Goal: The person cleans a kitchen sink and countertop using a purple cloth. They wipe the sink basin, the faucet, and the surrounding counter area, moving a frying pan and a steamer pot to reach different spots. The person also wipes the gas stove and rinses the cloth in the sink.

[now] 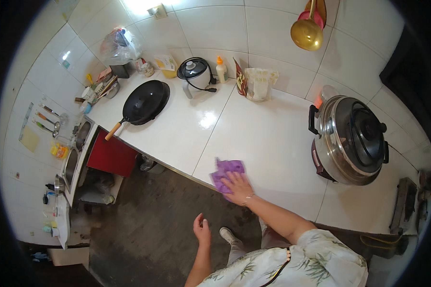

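My right hand (236, 188) lies on a purple cloth (230, 168) near the front edge of the white tiled counter (268, 138). Its fingers are spread and press the cloth flat against the surface; part of the cloth is hidden beneath the palm. A thin bracelet circles that wrist. Out past the counter's front edge, my left hand (202, 229) hangs over the floor, holding nothing. The thumb stands apart from its loosely bent fingers.
A black wok (146, 102) with a wooden handle stands on the left counter. Behind it are an electric pot (195, 74), a squeeze bottle (221, 70) and bags (260, 84). At right stands a large lidded steel pot (340, 138). A brass ladle (307, 34) hangs above; sinks (72, 165) are far left.
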`<state>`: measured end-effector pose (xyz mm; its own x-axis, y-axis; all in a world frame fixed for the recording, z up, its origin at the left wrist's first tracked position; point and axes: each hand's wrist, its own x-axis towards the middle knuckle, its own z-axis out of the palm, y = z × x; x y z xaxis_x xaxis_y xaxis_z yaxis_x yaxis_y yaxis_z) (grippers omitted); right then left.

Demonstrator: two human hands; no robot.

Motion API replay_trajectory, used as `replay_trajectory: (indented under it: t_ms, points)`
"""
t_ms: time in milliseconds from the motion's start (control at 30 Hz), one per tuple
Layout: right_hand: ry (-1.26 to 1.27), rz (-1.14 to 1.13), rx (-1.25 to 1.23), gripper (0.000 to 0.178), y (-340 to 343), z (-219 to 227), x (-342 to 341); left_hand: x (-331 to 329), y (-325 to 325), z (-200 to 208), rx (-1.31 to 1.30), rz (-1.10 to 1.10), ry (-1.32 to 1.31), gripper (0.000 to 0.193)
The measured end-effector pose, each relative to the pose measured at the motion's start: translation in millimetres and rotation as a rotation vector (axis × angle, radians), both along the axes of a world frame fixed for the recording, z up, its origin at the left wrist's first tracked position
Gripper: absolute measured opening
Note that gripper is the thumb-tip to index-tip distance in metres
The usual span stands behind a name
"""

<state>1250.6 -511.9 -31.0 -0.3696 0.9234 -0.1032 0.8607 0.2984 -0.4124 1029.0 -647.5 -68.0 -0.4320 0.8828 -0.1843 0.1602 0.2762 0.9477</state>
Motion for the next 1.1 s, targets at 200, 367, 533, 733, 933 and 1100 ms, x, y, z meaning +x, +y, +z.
replay_trajectory:
  t_ms: [200, 367, 533, 733, 933, 1100]
  points:
    - [-0.091, -0.447, -0.048, 0.067, -109, 14, 100, -56, 21, -6, 0.032, -0.112, -0.004, 0.031]
    - [-0.208, -1.043, -0.102, 0.084, -164, -11, 139, -115, 50, 13, 0.103, -0.109, -0.007, 0.031]
    - [-0.208, -1.203, -0.267, 0.088, -78, 1, 113, -164, 76, 18, 0.121, -0.100, 0.013, 0.031]
    - [-0.203, -1.011, -0.207, 0.088, 98, 0, 69, -201, 116, -17, 0.017, -0.068, -0.030, 0.032]
    - [-0.259, -0.686, -0.176, 0.090, 278, 4, -67, -263, 167, 0, -0.063, -0.036, 0.082, 0.033]
    - [-0.191, -0.316, -0.085, 0.092, 351, 2, -198, -281, 239, 14, -0.040, 0.038, 0.043, 0.032]
